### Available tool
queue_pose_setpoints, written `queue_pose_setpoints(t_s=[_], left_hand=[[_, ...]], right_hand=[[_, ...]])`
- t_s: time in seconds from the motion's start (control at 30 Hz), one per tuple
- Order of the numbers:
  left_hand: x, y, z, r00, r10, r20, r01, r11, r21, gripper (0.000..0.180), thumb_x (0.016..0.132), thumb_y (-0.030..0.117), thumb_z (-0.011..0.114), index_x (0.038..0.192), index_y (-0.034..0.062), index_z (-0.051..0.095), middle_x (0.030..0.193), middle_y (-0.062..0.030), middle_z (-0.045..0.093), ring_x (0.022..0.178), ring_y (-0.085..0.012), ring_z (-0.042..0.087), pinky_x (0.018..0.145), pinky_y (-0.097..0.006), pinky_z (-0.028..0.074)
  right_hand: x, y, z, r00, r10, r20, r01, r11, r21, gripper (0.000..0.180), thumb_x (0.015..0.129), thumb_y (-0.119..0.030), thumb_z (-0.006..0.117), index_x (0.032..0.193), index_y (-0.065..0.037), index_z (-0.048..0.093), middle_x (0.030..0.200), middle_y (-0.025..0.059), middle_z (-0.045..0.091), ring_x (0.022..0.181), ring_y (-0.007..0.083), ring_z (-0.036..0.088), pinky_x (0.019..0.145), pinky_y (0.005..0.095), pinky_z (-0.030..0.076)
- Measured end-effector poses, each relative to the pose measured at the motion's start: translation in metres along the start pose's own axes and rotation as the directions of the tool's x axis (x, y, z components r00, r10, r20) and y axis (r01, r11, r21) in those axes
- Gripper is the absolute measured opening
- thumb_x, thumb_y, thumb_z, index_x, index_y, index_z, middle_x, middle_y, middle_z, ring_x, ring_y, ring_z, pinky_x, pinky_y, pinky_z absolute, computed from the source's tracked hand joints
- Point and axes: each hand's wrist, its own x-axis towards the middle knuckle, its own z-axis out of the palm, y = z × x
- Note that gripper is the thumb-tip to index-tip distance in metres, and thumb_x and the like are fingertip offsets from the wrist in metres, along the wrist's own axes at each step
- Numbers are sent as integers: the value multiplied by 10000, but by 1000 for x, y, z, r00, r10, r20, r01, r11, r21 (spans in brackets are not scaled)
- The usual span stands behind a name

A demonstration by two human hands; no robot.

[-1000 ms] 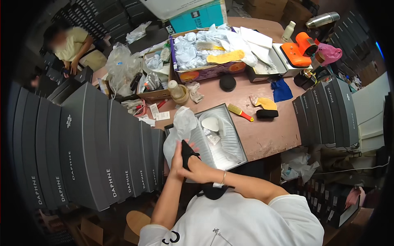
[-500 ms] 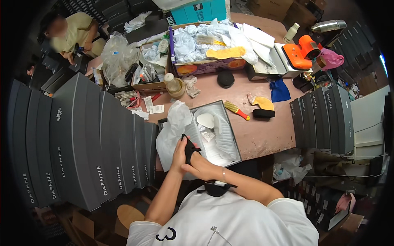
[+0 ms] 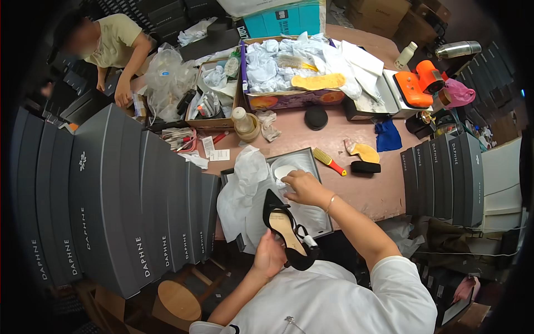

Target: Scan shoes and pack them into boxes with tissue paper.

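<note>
My left hand (image 3: pixel 270 255) is closed around the side of a black pointed-toe shoe (image 3: pixel 282 225) with a bow, a beige insole and an ankle strap. White wrapping shows at the strap. The shoe is tilted, toe away from me, over the near part of an open grey shoebox (image 3: pixel 327 214). My right hand (image 3: pixel 307 188) reaches down into this box, fingers curled beside a white rounded piece (image 3: pixel 284 171); what lies between the fingertips is hidden. White tissue paper (image 3: pixel 248 166) hangs over the box's left side.
Stacked dark shoeboxes stand on the left (image 3: pixel 111 211) and the right (image 3: pixel 445 178). Beyond the box lie a brush (image 3: pixel 330 162), a black block (image 3: pixel 365 167) and a round black tin (image 3: pixel 316 118). A carton (image 3: pixel 295 101) holds crumpled paper. Another person (image 3: pixel 114 53) works at far left.
My hands were together on the shoe over the box. Now my left hand holds it alone, nearer my body, insole showing, and my right hand has moved into the box.
</note>
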Motion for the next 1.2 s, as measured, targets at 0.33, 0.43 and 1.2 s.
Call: queue_pose_setpoints(t_s=[0.33, 0.43, 1.2], left_hand=[[37, 45, -50, 997, 76, -20, -74, 994, 82, 443, 942, 337, 385, 1204, 4, 513, 1092, -164, 623, 869, -279, 664, 787, -413, 556], [35, 40, -36, 978, 202, -54, -197, 977, 84, 667, 950, 598, 294, 1298, 47, 433, 1204, -124, 567, 1030, -254, 601, 877, -375, 491], [15, 1, -64, 970, 18, -242, 12, 993, 121, 518, 948, 507, 462, 1145, 31, 513, 919, -106, 611, 720, -229, 642, 623, -371, 559]], right_hand=[[-8, -19, -14, 954, 183, -239, -131, 967, 217, 154, 885, -158, 574, 983, -69, 654, 910, 79, 630, 959, 233, 582, 893, 401, 434], [-40, -56, -13, 932, 279, 233, -308, 264, 914, 230, 949, -213, 554, 1035, -19, 643, 843, 46, 652, 773, 136, 616, 704, 255, 497], [-40, -56, 31, 916, 241, -320, -139, 941, 309, 343, 744, -289, 767, 901, -31, 602, 886, 126, 589, 824, 340, 606, 708, 417, 492]])
